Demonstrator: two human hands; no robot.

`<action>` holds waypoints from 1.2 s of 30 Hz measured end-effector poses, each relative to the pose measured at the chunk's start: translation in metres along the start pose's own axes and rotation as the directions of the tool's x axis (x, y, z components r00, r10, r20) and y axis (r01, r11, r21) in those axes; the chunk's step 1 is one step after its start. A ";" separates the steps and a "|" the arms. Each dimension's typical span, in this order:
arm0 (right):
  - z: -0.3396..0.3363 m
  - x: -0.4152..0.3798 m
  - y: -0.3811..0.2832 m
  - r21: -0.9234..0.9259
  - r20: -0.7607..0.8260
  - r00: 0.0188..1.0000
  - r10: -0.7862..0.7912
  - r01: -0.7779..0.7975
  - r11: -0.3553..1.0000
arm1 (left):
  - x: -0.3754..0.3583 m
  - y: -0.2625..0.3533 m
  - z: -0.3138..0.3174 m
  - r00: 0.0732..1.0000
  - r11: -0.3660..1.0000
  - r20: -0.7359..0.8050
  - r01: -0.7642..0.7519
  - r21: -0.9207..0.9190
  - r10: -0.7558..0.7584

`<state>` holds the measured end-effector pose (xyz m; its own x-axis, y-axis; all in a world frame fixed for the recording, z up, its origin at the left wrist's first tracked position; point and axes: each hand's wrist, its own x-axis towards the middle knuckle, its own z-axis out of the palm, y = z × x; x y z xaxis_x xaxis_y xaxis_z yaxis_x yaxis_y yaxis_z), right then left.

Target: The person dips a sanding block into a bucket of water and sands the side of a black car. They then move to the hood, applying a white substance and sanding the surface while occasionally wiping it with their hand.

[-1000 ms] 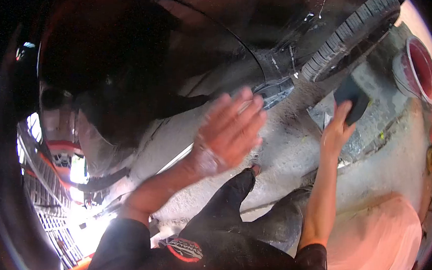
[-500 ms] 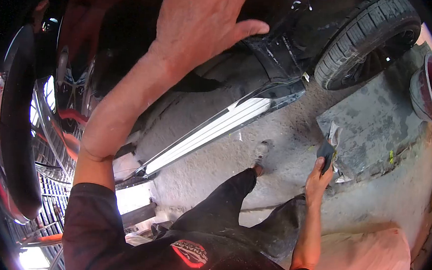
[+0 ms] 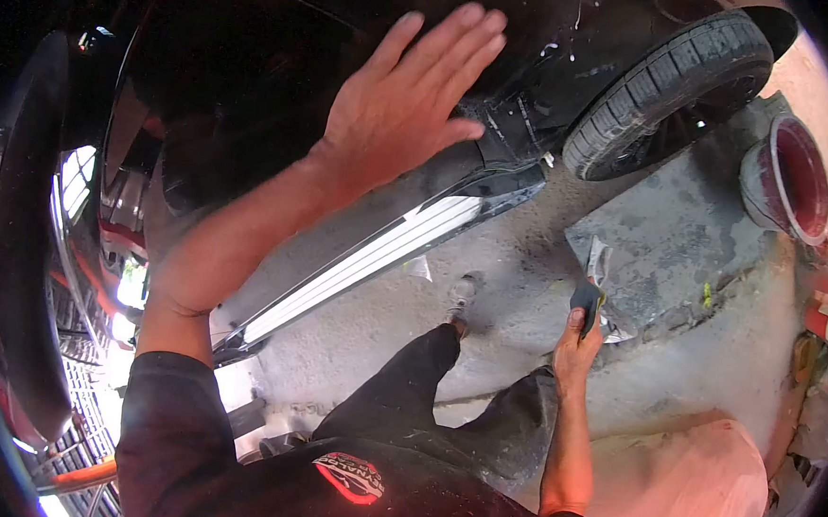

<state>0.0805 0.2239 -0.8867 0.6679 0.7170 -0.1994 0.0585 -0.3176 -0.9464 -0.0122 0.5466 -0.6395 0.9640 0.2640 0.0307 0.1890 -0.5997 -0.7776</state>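
Observation:
My left hand [image 3: 399,111] lies flat against or close over the glossy black car panel [image 3: 245,78], palm down, fingers stretched out and thumb apart. It holds nothing. White drips [image 3: 548,51] mark the panel to the right of the fingers. Lower right, my right hand [image 3: 578,349] grips a dark grey flat piece [image 3: 585,305] that looks like folded sandpaper, thumb on top. Beyond that hand, a crumpled silvery wrapper [image 3: 601,260] shows over the floor, overlapping the grey piece's edge in this view.
A car wheel [image 3: 670,94] stands at upper right, and a pale running board [image 3: 366,260] crosses the middle. A reddish basin [image 3: 800,183] sits on a grey slab [image 3: 682,213] at right. Pale sheeting [image 3: 685,474] covers something at lower right. My legs [image 3: 397,381] stand on the dusty floor [image 3: 331,367].
My left hand has come lower across the panel, its fingers now fully in view. The scene has shifted left as my head moved. My right hand keeps its grip on the dark grey piece.

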 end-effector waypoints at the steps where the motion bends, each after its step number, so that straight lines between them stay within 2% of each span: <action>1: -0.004 -0.002 -0.007 -0.011 0.017 1.000 0.003 -0.002 1.000 | 0.011 -0.002 -0.007 0.999 0.999 -0.020 0.037 0.009 -0.036; 2: -0.002 -0.001 0.005 -0.094 -0.001 1.000 -0.017 0.017 0.995 | 0.024 -0.003 -0.015 0.997 0.997 -0.037 0.073 0.017 -0.073; 3: -0.003 -0.004 0.015 -0.087 0.006 0.999 0.043 -0.042 0.995 | 0.033 -0.004 -0.022 0.993 0.994 -0.052 0.109 0.022 -0.108; 4: -0.002 -0.005 0.012 -0.080 0.013 0.994 0.105 -0.104 0.991 | 0.043 -0.010 -0.023 0.997 0.982 -0.062 0.040 -0.187 -0.053; 5: 0.000 -0.005 0.007 -0.074 0.020 0.986 0.166 -0.164 0.984 | 0.041 -0.002 -0.019 0.998 0.989 -0.034 0.053 -0.138 -0.059; 7: 0.014 -0.002 -0.008 0.107 -0.015 0.962 0.273 -0.269 0.957 | 0.027 0.019 -0.009 0.998 0.997 0.022 0.068 -0.032 -0.067; 8: 0.025 0.000 -0.020 0.203 -0.025 0.944 0.328 -0.316 0.927 | 0.014 0.029 -0.003 0.999 1.000 0.054 0.005 0.001 -0.005; 11: 0.055 0.002 -0.067 0.467 -0.110 0.952 0.286 -0.204 0.860 | -0.029 0.062 0.025 0.994 0.972 0.084 -0.049 -0.232 0.070; 12: 0.061 0.000 -0.083 0.555 -0.089 0.945 0.313 -0.214 0.804 | -0.041 0.072 0.028 0.991 0.915 0.112 -0.022 -0.403 0.073; 13: 0.064 -0.002 -0.100 0.638 -0.070 0.939 0.336 -0.218 0.739 | -0.054 0.080 0.029 0.986 0.828 0.139 0.004 -0.560 0.088; 15: 0.070 -0.009 -0.123 0.739 -0.035 0.931 0.362 -0.220 0.636 | -0.082 0.099 0.037 0.994 0.531 0.097 0.061 -0.845 0.040; 16: 0.069 -0.011 -0.130 0.760 -0.018 0.929 0.371 -0.229 0.609 | -0.086 0.095 0.024 0.960 0.213 0.269 0.247 -0.945 0.081; 17: 0.068 -0.014 -0.137 0.778 0.001 0.925 0.380 -0.239 0.581 | -0.089 0.095 0.009 0.891 -0.112 0.411 0.436 -0.893 0.193; 18: 0.068 -0.017 -0.150 0.754 0.009 0.902 0.431 -0.290 0.589 | -0.095 0.108 0.002 0.905 -0.410 0.393 0.425 -0.807 0.165; 19: 0.064 -0.022 -0.155 0.599 0.060 0.861 0.505 -0.436 0.672 | -0.103 0.129 0.003 0.911 -0.668 0.384 0.381 -0.639 0.152; 20: 0.071 -0.030 -0.147 0.604 0.033 0.879 0.475 -0.396 0.692 | -0.103 0.143 -0.004 0.912 -0.860 0.383 0.311 -0.404 0.150; 21: 0.077 -0.034 -0.136 0.604 0.011 0.898 0.440 -0.357 0.713 | -0.102 0.152 -0.009 0.888 -0.882 0.406 0.355 -0.310 0.215; 23: 0.061 -0.023 -0.148 0.603 0.124 0.911 0.393 -0.384 0.699 | -0.098 0.161 -0.018 0.817 -0.892 0.468 0.435 -0.121 0.336; 24: 0.053 -0.014 -0.137 0.669 0.217 0.928 0.303 -0.367 0.646 | -0.093 0.170 -0.021 0.824 -0.909 0.501 0.387 -0.154 0.266; 27: -0.013 0.035 -0.093 0.244 0.392 0.909 0.139 -0.248 0.937 | -0.078 0.207 -0.013 0.688 -0.894 0.661 0.444 -0.056 0.300; 28: -0.046 0.067 -0.087 -0.004 0.221 0.975 -0.019 0.020 1.000 | -0.067 0.214 -0.012 0.659 -0.934 0.718 0.355 -0.033 0.225; 29: -0.082 0.101 -0.082 -0.138 0.124 0.991 0.056 -0.038 0.990 | -0.060 0.217 -0.006 0.651 -0.917 0.718 0.396 -0.045 0.246; 30: -0.115 0.135 -0.043 -0.496 -0.102 0.983 -0.152 0.082 0.864 | -0.058 0.222 -0.002 0.611 -0.904 0.752 0.425 -0.049 0.247; 31: -0.156 0.180 -0.003 -0.674 -0.159 0.918 -0.363 0.168 0.719 | -0.050 0.231 0.005 0.580 -0.893 0.779 0.446 -0.058 0.239; 32: -0.191 0.220 0.025 -0.781 -0.260 0.854 -0.450 0.088 0.619 | -0.046 0.241 0.011 0.553 -0.869 0.797 0.490 -0.075 0.243; 33: -0.225 0.252 0.036 -0.848 -0.299 0.840 -0.453 -0.016 0.530 | -0.049 0.252 0.014 0.526 -0.840 0.813 0.535 -0.089 0.249; 35: -0.270 0.299 0.039 -0.896 -0.320 0.787 -0.528 -0.070 0.439 | -0.049 0.270 0.011 0.460 -0.780 0.839 0.622 -0.070 0.292; 36: -0.288 0.319 0.047 -0.926 -0.291 0.791 -0.538 -0.091 0.367 | -0.049 0.276 0.008 0.419 -0.748 0.846 0.663 -0.037 0.329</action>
<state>0.5098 0.2587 -0.9214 0.7127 0.5574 0.4258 0.6477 -0.7560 -0.0943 -0.0088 0.3742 -0.8603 0.3077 0.5524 -0.7747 0.5042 0.5958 0.6251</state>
